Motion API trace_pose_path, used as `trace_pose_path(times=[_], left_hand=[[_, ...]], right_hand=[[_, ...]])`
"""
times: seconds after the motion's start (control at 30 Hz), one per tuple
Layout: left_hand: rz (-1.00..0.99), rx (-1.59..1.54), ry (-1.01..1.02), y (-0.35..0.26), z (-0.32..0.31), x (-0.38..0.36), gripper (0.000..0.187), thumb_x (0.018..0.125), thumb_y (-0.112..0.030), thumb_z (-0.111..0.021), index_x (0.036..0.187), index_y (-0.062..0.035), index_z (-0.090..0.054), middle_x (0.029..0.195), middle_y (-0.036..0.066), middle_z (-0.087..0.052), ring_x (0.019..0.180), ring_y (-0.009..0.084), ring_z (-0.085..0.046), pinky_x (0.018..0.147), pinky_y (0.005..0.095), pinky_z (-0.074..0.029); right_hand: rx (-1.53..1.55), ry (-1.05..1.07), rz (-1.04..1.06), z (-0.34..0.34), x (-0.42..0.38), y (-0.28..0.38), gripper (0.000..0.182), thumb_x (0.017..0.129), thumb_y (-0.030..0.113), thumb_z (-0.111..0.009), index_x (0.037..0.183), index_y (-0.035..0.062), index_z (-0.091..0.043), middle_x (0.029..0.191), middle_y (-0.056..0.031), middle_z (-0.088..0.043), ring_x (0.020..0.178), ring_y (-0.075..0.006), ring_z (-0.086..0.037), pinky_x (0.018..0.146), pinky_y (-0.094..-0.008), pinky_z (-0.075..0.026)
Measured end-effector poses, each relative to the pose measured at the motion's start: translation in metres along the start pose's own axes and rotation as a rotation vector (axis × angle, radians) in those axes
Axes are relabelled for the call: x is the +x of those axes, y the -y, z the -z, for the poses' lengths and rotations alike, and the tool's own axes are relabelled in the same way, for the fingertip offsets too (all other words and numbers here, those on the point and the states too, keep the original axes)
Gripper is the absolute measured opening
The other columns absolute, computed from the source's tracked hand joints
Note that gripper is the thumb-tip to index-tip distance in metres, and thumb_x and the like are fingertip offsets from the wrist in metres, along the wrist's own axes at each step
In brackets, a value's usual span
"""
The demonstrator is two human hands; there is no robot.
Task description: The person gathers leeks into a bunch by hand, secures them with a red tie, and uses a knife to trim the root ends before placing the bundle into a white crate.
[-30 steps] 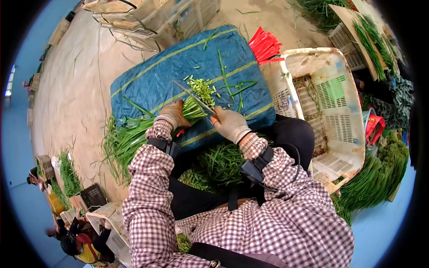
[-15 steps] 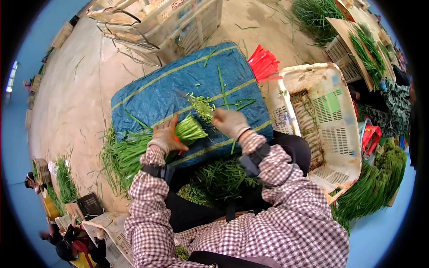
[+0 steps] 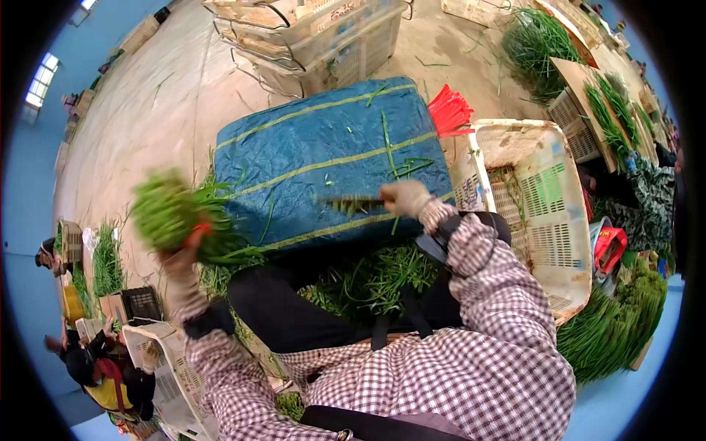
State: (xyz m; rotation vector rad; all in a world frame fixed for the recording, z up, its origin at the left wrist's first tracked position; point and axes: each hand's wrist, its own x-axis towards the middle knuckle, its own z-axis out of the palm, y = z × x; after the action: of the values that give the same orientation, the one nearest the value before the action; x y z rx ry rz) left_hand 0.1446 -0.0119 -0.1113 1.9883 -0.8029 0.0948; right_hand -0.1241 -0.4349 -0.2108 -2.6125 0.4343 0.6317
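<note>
My left hand (image 3: pixel 182 253), out at the left, is closed round a blurred bunch of green stalks (image 3: pixel 163 209) with their cut ends turned up. An orange-red band shows at the fingers. Above the near right part of the blue-wrapped block (image 3: pixel 316 140), my gloved right hand (image 3: pixel 408 200) grips a knife (image 3: pixel 349 203), its blade pointing left and blurred by motion. Several loose green stalks (image 3: pixel 388 140) and small cut bits lie on the blue cover. More leaves (image 3: pixel 220 239) rest by its left edge.
Red ties (image 3: pixel 450 112) lie at the block's far right corner. A dirty white crate (image 3: pixel 551 198) stands on the right, with stacked crates (image 3: pixel 338 51) beyond the block. Green trimmings (image 3: pixel 375 283) lie between my legs. Another person (image 3: pixel 103 375) is at the lower left.
My left hand has swung left and lifted the bunch off the block. The cut bits beside the knife have left the cover's middle. My right hand stays near the block's right side.
</note>
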Motion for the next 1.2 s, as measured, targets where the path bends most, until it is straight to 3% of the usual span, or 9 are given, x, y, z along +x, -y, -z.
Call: trace_pose_path(times=[0.07,0.13,0.2,0.3,0.47,0.57,0.67,0.87,1.2], left_hand=[[-0.066,0.163,-0.101,-0.003,0.072,-0.026,0.068,0.087,-0.043,-0.056,0.139,-0.0103,-0.028,0.142,0.004,-0.033,0.125,0.0194,-0.039,0.106,0.0369,-0.033],[-0.008,-0.753,0.101,-0.038,0.136,-0.044,0.040,0.097,-0.023,-0.037,0.126,0.0040,-0.044,0.126,0.015,-0.050,0.115,0.0271,-0.049,0.100,0.0426,-0.041],[0.057,-0.756,-0.531,-0.065,0.126,-0.064,0.053,0.085,-0.024,-0.061,0.128,-0.0003,-0.044,0.125,0.014,-0.052,0.108,0.0239,-0.054,0.091,0.0390,-0.048],[0.006,-1.176,-0.580,-0.065,0.158,-0.105,0.053,0.084,-0.029,-0.063,0.127,-0.0020,-0.046,0.124,0.012,-0.053,0.110,0.0280,-0.052,0.096,0.0432,-0.042],[-0.029,-0.987,-0.977,-0.076,0.170,-0.143,0.062,0.081,-0.036,-0.062,0.131,-0.0042,-0.043,0.130,0.015,-0.048,0.114,0.0322,-0.050,0.099,0.0453,-0.039],[0.101,-0.617,-1.227,-0.103,0.161,-0.156,0.065,0.082,-0.047,-0.054,0.132,-0.0062,-0.044,0.131,0.014,-0.047,0.115,0.0322,-0.049,0.099,0.0450,-0.040],[0.157,-0.577,-1.297,-0.100,0.165,-0.173,0.065,0.079,-0.043,-0.059,0.129,-0.0039,-0.046,0.130,0.015,-0.048,0.114,0.0304,-0.050,0.097,0.0447,-0.042],[0.179,-0.491,-1.201,-0.084,0.166,-0.205,0.062,0.078,-0.041,-0.062,0.127,-0.0056,-0.049,0.126,0.012,-0.051,0.110,0.0278,-0.052,0.095,0.0428,-0.042],[0.157,-0.515,-1.226,-0.091,0.166,-0.251,0.054,0.082,-0.039,-0.059,0.121,-0.0019,-0.052,0.119,0.011,-0.054,0.106,0.0233,-0.054,0.090,0.0396,-0.047]], right_hand=[[-0.094,0.123,0.136,0.001,-0.041,0.004,0.029,0.081,0.029,-0.054,0.107,0.0177,-0.059,0.094,-0.0054,-0.064,0.085,-0.0205,-0.062,0.078,-0.0366,-0.050],[-0.130,0.106,0.111,0.012,-0.072,0.001,0.032,0.080,0.031,-0.054,0.109,0.0190,-0.060,0.096,-0.0053,-0.065,0.086,-0.0215,-0.062,0.080,-0.0366,-0.050],[0.046,-0.276,0.030,0.010,-0.082,-0.025,0.031,0.080,0.031,-0.056,0.108,0.0194,-0.063,0.095,-0.0058,-0.066,0.087,-0.0219,-0.063,0.080,-0.0347,-0.050],[0.323,-0.461,-0.417,0.024,-0.063,-0.041,0.026,0.084,0.025,-0.056,0.107,0.0152,-0.061,0.094,-0.0069,-0.066,0.089,-0.0196,-0.064,0.080,-0.0325,-0.050],[0.210,-0.525,-0.408,-0.028,-0.035,-0.044,0.026,0.081,0.024,-0.055,0.101,0.0093,-0.061,0.085,-0.0141,-0.065,0.081,-0.0285,-0.063,0.073,-0.0367,-0.048],[0.252,-0.199,-0.179,-0.036,-0.090,0.022,0.029,0.081,0.025,-0.053,0.106,0.0145,-0.063,0.096,-0.0083,-0.066,0.090,-0.0261,-0.062,0.082,-0.0354,-0.049],[0.103,0.139,0.011,-0.024,-0.123,0.049,0.031,0.078,0.032,-0.056,0.105,0.0173,-0.064,0.099,-0.0056,-0.066,0.096,-0.0223,-0.061,0.083,-0.0332,-0.048],[0.354,-0.625,-0.190,-0.038,-0.028,-0.018,0.022,0.078,0.027,-0.058,0.095,0.0120,-0.062,0.085,-0.0129,-0.066,0.084,-0.0317,-0.062,0.070,-0.0398,-0.049],[0.080,-0.102,0.242,-0.028,-0.050,0.080,0.026,0.073,0.028,-0.063,0.096,0.0148,-0.065,0.083,-0.0087,-0.067,0.080,-0.0281,-0.064,0.073,-0.0376,-0.051]])
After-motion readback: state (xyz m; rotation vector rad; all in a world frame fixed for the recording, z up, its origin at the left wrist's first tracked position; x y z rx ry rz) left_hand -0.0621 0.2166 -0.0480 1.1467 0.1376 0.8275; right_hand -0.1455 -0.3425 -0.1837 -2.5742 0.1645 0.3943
